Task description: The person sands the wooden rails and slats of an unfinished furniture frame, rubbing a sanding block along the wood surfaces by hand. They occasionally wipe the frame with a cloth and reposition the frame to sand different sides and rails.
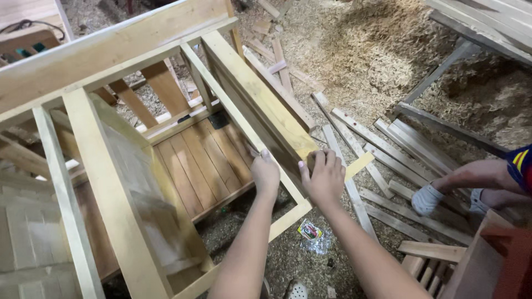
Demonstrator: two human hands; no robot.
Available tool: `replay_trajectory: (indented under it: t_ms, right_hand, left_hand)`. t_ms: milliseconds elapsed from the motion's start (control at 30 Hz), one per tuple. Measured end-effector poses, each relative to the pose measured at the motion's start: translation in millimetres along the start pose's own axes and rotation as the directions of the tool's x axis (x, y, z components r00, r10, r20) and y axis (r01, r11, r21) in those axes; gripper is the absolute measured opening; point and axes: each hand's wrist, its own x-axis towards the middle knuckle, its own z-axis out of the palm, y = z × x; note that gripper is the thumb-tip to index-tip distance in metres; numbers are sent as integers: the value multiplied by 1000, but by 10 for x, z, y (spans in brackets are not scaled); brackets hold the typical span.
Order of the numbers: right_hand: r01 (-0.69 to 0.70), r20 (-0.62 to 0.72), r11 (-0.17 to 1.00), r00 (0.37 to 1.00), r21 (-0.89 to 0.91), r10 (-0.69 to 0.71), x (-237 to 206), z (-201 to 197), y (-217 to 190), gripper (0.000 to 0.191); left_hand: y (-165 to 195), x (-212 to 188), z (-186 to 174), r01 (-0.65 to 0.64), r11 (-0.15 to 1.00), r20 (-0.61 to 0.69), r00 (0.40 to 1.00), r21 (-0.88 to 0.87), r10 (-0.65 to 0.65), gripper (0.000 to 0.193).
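A large unfinished wooden frame [116, 47] of pale planks fills the left and middle of the head view, lying over a slatted brown panel [202, 163]. My left hand [266, 176] rests against the thin pale rail [233, 111] that runs toward the frame's near corner. My right hand [324, 177] grips the end of the thick angled plank [260, 94] at that corner, fingers curled over its edge. Both forearms reach in from the bottom.
Loose wooden strips [388, 144] lie scattered on the sawdust-covered floor [366, 50]. A small plastic packet [310, 230] lies below the corner. Another person's legs in white socks [426, 199] come in at the right. Stacked timber [482, 22] sits top right.
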Motion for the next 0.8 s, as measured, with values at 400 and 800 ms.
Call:
replay_trajectory:
  t_ms: [400, 800]
  right_hand:
    - [-141, 243, 990, 959, -23, 142, 8, -144, -83, 44]
    - [-100, 292, 989, 948, -105, 126, -20, -292, -151, 50]
  left_hand:
    - [-230, 68, 131, -327, 861, -255, 860, 391, 442, 50]
    - [145, 1284, -50, -593, 742, -369, 644, 313, 670, 50]
